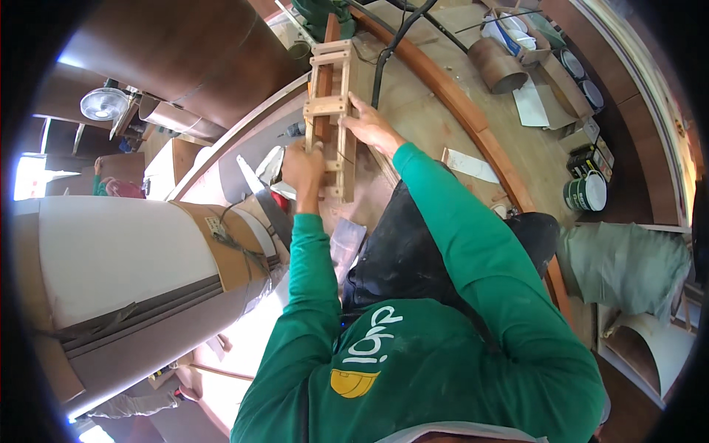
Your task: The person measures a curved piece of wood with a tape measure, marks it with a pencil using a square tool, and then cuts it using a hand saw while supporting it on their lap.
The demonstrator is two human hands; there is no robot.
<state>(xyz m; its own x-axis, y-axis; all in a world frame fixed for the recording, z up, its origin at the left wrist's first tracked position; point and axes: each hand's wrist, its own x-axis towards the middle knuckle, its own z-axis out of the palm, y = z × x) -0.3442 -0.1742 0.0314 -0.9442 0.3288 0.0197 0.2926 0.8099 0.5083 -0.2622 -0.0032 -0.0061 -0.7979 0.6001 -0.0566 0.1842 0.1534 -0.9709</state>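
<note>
In front of me is a long, narrow frame of pale wood (328,107), with short slats across its two rails. A reddish-brown wooden bar (323,83) runs lengthwise inside it and sticks out past the far end. My left hand (301,171) is closed at the frame's left side, near the bar; its fingertips are partly hidden. Further along, my right hand (372,128) grips the right rail beside a middle slat, thumb on top. A drill-like tool (294,130) lies left of the frame, and a pale crumpled item (272,164) is just beyond my left hand.
A curved reddish wooden strip (458,100) sweeps along the floor to my right, with a black hose (385,55) near its far end. Paint bucket (587,192), boxes and cans line the right wall. Large curved panels (125,258) stand at left. A fan (103,104) and another person (122,186) are farther off.
</note>
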